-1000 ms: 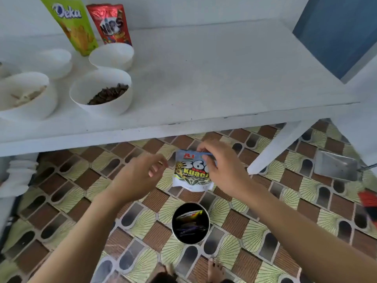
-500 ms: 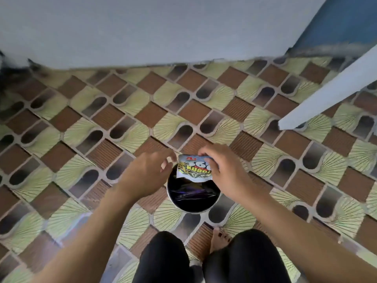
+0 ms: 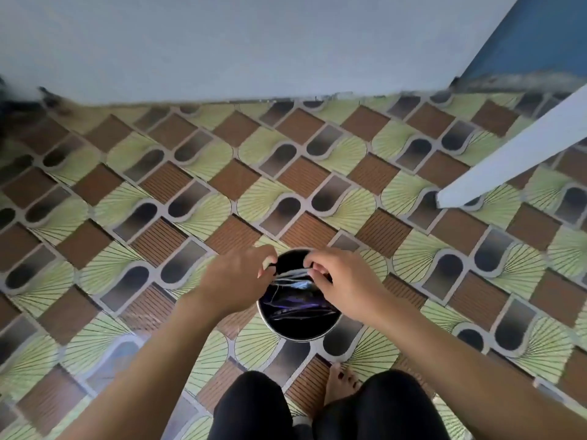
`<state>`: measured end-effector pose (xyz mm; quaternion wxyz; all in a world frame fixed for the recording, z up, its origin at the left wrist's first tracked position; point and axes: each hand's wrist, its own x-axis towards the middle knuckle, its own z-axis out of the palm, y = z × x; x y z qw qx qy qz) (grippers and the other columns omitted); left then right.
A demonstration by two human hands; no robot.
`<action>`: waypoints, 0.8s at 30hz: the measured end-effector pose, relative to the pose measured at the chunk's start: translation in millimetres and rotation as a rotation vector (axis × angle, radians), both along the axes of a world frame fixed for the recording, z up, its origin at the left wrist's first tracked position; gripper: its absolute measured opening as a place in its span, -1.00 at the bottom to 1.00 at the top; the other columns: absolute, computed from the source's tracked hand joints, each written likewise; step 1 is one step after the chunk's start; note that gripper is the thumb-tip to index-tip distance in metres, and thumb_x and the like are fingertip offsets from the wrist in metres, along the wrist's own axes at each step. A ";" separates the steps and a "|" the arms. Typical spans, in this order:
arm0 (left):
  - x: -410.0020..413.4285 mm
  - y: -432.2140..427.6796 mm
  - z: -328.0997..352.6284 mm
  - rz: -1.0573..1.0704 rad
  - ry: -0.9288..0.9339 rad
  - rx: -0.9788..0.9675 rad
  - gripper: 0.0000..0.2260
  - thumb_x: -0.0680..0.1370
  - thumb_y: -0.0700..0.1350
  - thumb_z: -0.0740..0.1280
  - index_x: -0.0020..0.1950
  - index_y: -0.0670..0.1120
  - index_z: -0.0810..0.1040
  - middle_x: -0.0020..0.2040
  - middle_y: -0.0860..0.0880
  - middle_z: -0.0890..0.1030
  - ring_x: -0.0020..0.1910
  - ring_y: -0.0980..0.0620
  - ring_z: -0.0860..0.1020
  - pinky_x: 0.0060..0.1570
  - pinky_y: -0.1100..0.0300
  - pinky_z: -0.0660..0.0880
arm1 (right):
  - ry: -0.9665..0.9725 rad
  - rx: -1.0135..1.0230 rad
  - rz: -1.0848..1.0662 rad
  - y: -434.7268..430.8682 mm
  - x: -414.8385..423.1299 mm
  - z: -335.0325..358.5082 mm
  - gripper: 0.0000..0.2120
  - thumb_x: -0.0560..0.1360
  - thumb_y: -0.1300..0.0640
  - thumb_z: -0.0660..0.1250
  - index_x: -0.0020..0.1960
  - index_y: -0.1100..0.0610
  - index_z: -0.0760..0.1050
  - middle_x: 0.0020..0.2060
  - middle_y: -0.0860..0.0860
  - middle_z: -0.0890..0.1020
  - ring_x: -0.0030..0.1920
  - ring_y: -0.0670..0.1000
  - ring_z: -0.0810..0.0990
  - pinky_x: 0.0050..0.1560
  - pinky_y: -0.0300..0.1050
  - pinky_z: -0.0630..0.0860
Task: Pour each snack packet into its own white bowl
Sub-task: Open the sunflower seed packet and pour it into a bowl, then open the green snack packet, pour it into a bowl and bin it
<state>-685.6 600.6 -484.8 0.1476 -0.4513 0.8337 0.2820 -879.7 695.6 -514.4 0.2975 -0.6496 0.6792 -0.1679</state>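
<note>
Your L hand (image 3: 236,277) and R hand (image 3: 341,277) each pinch one end of the snack packet (image 3: 295,276), held edge-on over the dark bin (image 3: 298,339) on the near floor (image 3: 158,192); print unreadable. Wrappers (image 3: 298,304) inside too dark & blurry to ID, rim partly behind your hands

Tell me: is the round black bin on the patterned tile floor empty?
No: dark crumpled wrappers lie inside the round black bin, beneath the blurred white packet held over it.
</note>
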 end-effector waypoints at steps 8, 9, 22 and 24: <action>-0.8 -27.0 260.5 0.037 0.140 -0.250 -0.83 0.67 0.03 0.21 0.21 0.10 0.53 -0.12 0.16 0.56 -0.07 0.01 0.63 -0.08 0.05 0.58 | 0.012 -0.165 0.083 -39.4 -11.6 261.7 -0.93 0.60 0.10 0.31 0.04 0.04 0.57 -0.20 -0.07 0.59 -0.24 -0.05 0.56 -0.21 -0.01 0.56; 0.8 -29.8 293.7 0.051 0.159 -0.285 -0.84 0.67 0.03 0.21 0.19 0.10 0.54 -0.13 0.17 0.56 -0.08 0.01 0.63 -0.09 0.05 0.58 | 0.012 -0.194 0.098 -40.6 -10.6 296.8 -0.91 0.60 0.08 0.31 0.05 0.03 0.57 -0.20 -0.08 0.59 -0.24 -0.06 0.55 -0.21 -0.02 0.55; 51.4 -94.8 522.4 0.311 0.328 -0.603 -0.85 0.62 0.15 0.28 0.00 0.12 0.58 -0.32 0.14 0.60 -0.24 0.04 0.59 -0.22 0.13 0.48 | -0.006 -0.449 0.261 -102.4 40.1 535.0 -0.89 0.59 -0.03 0.34 -0.04 -0.03 0.60 -0.27 -0.16 0.58 -0.34 -0.16 0.49 -0.29 -0.28 0.40; 67.9 -111.9 528.8 0.319 0.352 -0.613 -0.84 0.62 0.16 0.27 0.01 0.13 0.57 -0.32 0.13 0.61 -0.26 0.06 0.59 -0.20 0.10 0.53 | -0.009 -0.492 0.236 -125.4 51.5 540.5 -0.89 0.59 -0.04 0.33 -0.06 -0.04 0.58 -0.28 -0.17 0.58 -0.33 -0.14 0.49 -0.29 -0.30 0.36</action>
